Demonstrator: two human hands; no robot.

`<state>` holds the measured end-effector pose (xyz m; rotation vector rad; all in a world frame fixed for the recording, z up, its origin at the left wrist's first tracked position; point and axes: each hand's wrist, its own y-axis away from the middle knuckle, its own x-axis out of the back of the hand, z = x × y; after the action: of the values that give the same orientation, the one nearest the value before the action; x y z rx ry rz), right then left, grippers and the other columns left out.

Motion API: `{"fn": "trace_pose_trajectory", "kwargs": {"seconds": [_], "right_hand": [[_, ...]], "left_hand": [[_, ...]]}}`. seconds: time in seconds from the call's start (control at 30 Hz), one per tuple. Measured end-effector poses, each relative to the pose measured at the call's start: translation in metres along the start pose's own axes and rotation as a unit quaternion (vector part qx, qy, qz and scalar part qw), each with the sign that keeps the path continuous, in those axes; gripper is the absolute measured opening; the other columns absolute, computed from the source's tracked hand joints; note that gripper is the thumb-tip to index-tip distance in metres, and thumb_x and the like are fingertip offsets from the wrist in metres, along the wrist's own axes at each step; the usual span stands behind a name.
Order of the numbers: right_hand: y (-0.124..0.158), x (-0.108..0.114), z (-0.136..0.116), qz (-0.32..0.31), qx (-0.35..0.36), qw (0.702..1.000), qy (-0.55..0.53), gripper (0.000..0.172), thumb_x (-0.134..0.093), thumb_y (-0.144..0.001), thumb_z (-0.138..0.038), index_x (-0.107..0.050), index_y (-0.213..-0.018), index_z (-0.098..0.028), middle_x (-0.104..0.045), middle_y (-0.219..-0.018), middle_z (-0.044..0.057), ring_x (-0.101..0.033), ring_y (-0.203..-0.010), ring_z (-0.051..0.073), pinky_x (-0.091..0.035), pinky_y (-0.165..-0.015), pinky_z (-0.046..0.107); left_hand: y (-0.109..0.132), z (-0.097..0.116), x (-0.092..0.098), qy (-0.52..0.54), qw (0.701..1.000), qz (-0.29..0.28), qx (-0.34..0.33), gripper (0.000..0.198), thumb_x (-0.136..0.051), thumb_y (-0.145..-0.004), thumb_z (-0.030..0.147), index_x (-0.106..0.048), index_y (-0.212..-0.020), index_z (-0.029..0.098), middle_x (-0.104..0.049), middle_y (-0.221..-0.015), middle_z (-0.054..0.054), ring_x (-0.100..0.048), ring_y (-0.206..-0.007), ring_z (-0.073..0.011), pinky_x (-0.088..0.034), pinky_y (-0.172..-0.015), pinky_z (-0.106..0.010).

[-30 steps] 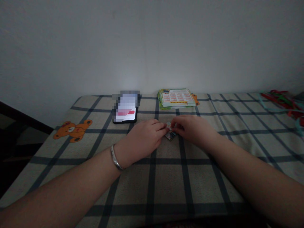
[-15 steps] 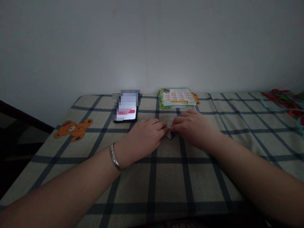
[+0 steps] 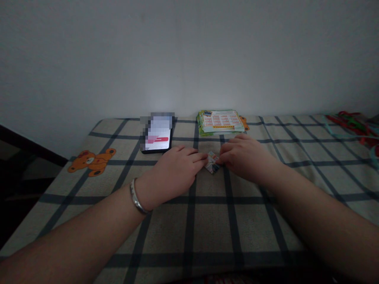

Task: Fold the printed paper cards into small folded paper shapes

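Note:
A small folded piece of printed paper (image 3: 212, 163) lies on the checked cloth (image 3: 207, 221) between my two hands. My left hand (image 3: 174, 171), with a silver bangle on its wrist, rests flat with fingers stretched out, fingertips touching the paper's left edge. My right hand (image 3: 245, 157) has its fingers curled and pressed on the paper's right edge. Most of the paper shows between the fingertips.
A lit phone (image 3: 158, 136) lies behind my left hand. A stack of printed paper sheets (image 3: 220, 122) sits behind my right hand near the wall. Red and green cords (image 3: 355, 126) lie at the far right. An orange bear print (image 3: 90, 161) marks the cloth at left.
My left hand has flattened and slid back a little to the left. My right hand has drawn slightly right, so more of the folded paper now shows lying on the cloth.

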<state>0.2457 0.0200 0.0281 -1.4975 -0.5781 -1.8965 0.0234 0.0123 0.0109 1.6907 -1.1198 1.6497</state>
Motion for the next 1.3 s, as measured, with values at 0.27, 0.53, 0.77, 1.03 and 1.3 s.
{"fn": "trace_pose_trajectory", "kwargs": {"seconds": [0.27, 0.53, 0.77, 1.03, 1.3], "right_hand": [[0.006, 0.003, 0.005, -0.022, -0.012, 1.000, -0.006, 0.019, -0.058, -0.086, -0.019, -0.074, -0.087, -0.030, -0.070, -0.084, 0.000, -0.060, -0.079, 0.019, -0.031, -0.072, 0.035], [0.011, 0.003, 0.011, -0.040, -0.042, 0.996, -0.062, 0.026, -0.060, -0.081, -0.016, -0.076, -0.090, -0.035, -0.070, -0.083, -0.001, -0.060, -0.073, 0.015, -0.037, -0.067, 0.030], [0.014, 0.007, 0.014, -0.049, -0.067, 0.989, -0.126, 0.027, -0.061, -0.081, -0.016, -0.076, -0.091, -0.036, -0.071, -0.085, -0.002, -0.062, -0.072, 0.014, -0.041, -0.065, 0.027], [0.013, 0.005, 0.014, -0.053, -0.086, 0.982, -0.156, 0.023, -0.059, -0.079, -0.016, -0.077, -0.083, -0.031, -0.072, -0.083, 0.000, -0.062, -0.072, 0.016, -0.042, -0.062, 0.029], [0.011, 0.001, 0.006, -0.045, -0.117, 0.978, -0.168, 0.014, -0.056, -0.082, -0.027, -0.070, -0.081, -0.023, -0.070, -0.079, 0.001, -0.058, -0.065, 0.015, -0.033, -0.054, 0.027]], "left_hand": [[0.001, 0.000, 0.007, -0.003, 1.000, -0.025, 0.015, 0.038, -0.046, -0.088, 0.016, -0.061, -0.122, 0.017, -0.064, -0.122, -0.007, -0.057, -0.111, -0.0239, -0.042, -0.098, -0.043], [0.001, -0.001, 0.008, 0.013, 0.999, -0.029, 0.030, 0.036, -0.047, -0.085, 0.014, -0.065, -0.116, 0.018, -0.065, -0.120, -0.005, -0.058, -0.109, -0.0240, -0.044, -0.096, -0.043], [0.003, -0.007, 0.008, 0.042, 0.998, -0.040, 0.032, 0.040, -0.049, -0.082, 0.013, -0.065, -0.119, 0.020, -0.064, -0.125, -0.004, -0.058, -0.112, -0.0240, -0.046, -0.098, -0.043], [0.001, -0.011, 0.009, 0.045, 0.997, -0.046, 0.032, 0.037, -0.048, -0.083, 0.013, -0.068, -0.112, 0.021, -0.064, -0.123, -0.003, -0.060, -0.110, -0.0231, -0.048, -0.096, -0.041], [-0.002, 0.002, 0.000, -0.004, 1.000, 0.007, 0.028, 0.026, -0.053, -0.083, 0.016, -0.067, -0.106, 0.013, -0.067, -0.110, -0.010, -0.061, -0.102, -0.0260, -0.051, -0.089, -0.043]]}}
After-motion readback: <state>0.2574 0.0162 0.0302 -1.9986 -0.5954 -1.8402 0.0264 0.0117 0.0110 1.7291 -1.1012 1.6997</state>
